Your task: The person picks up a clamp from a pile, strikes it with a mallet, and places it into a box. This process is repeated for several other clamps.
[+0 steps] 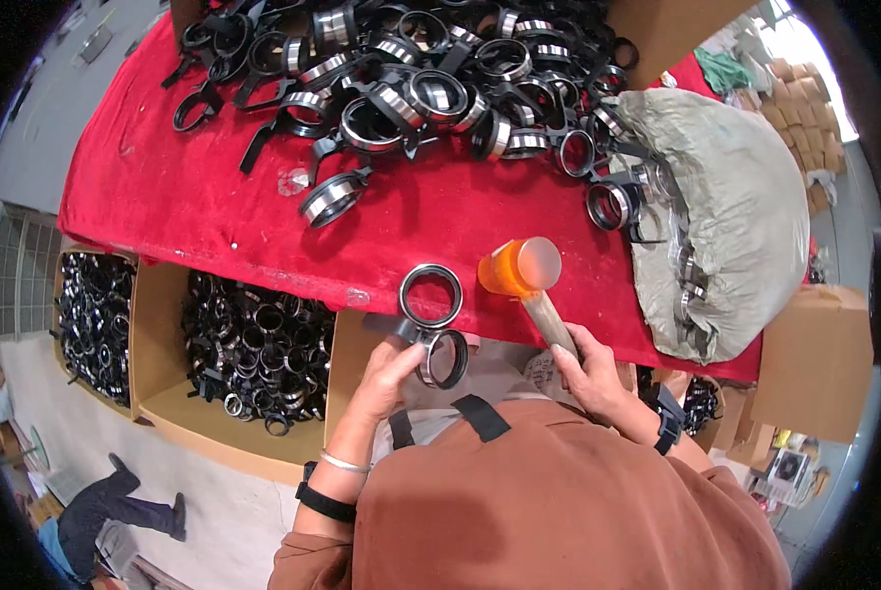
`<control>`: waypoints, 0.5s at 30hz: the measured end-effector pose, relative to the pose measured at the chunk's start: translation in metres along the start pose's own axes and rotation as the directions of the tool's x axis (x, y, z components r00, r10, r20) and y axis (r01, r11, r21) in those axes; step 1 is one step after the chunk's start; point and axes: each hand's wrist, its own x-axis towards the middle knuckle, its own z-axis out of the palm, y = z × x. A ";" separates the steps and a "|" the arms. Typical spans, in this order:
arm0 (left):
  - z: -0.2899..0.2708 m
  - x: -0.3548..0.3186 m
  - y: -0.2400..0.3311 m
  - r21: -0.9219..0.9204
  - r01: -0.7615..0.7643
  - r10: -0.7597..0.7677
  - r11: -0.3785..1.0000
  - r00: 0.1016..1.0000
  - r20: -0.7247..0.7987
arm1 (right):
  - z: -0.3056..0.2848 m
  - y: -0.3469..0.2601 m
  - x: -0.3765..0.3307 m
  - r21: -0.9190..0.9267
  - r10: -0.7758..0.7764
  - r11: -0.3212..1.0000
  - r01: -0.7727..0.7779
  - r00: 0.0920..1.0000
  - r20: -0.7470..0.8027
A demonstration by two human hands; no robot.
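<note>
Mallet near fingers, misjudged hit = main risk

L hand (389, 374) pinches lower ring (426, 370) b/w thumb + fingers; upper ring (430, 324) just beyond it at near edge of red cloth (234, 211), joined or separate can't tell. R hand (590, 372) wrapped round handle of orange-headed mallet (519, 267), head just right of rings, over cloth

Risks (my guess): swing lands off → L thumb or fingers get hit, since they sit right by the rings; loose pinch → ring slips off near edge; too hard a hit → rim dents or goes out of round; pile (396, 103) at far side could shed pcs if table gets jolted

Counts: hands 2, ring shapes at L hand 2, mallet 1, grey-green sack (726, 206) at right 1, open cartons (170, 339) w/ black + silver pcs at near left 2, other person (116, 516) at far left-hand floor 1; pcs in pile + cartons overlap, dozens, no exact count
</note>
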 end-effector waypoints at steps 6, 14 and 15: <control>0.034 -0.002 0.019 -0.151 0.047 -0.053 0.987 0.998 -0.034 | 0.019 -0.017 0.002 0.098 -0.027 0.995 0.028 1.000 -0.017; 0.047 -0.018 0.028 -0.127 0.013 0.000 0.992 0.994 0.105 | 0.064 -0.041 0.038 0.223 -0.048 0.974 0.031 0.996 0.070; 0.046 -0.020 0.029 -0.062 -0.012 0.019 0.998 0.994 0.107 | 0.063 -0.045 0.038 0.216 0.006 0.976 -0.026 0.995 0.095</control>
